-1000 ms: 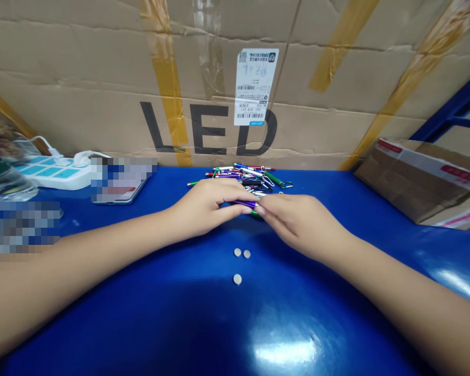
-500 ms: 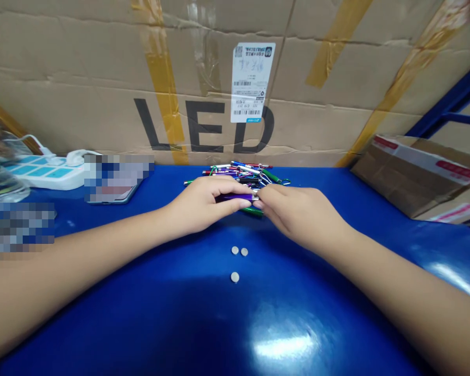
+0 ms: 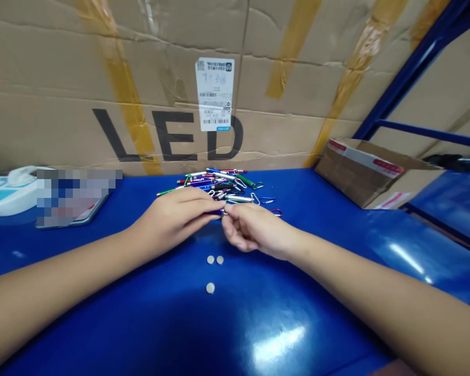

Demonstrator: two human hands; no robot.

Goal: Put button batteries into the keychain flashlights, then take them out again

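Note:
A slim purple penlight [image 3: 218,212] is mostly hidden in my left hand [image 3: 176,214], whose fingers wrap around it from above. At the penlight's silvery end, thumb and forefinger of my right hand [image 3: 256,227] pinch together, the other fingers curled. Just behind my hands lies a heap of coloured metal penlights [image 3: 235,179] with small carabiner clips. A purple-red clip loop [image 3: 276,212] shows past my right hand; whose it is I cannot tell. Nearer to me on the blue table [image 3: 172,324] are three flat silvery discs [image 3: 210,288] resembling button cells, two of them side by side.
A big cardboard box marked LED [image 3: 176,136] walls off the back. To the right stand an open small carton [image 3: 360,175] and a blue metal frame [image 3: 411,68]. At left are a white power strip [image 3: 11,196] and a partly blurred flat item [image 3: 78,201].
The view has swung to the right, so the scene sits further left. My right hand has rolled at the penlight's end, its curled fingers now showing. The discs lie as before.

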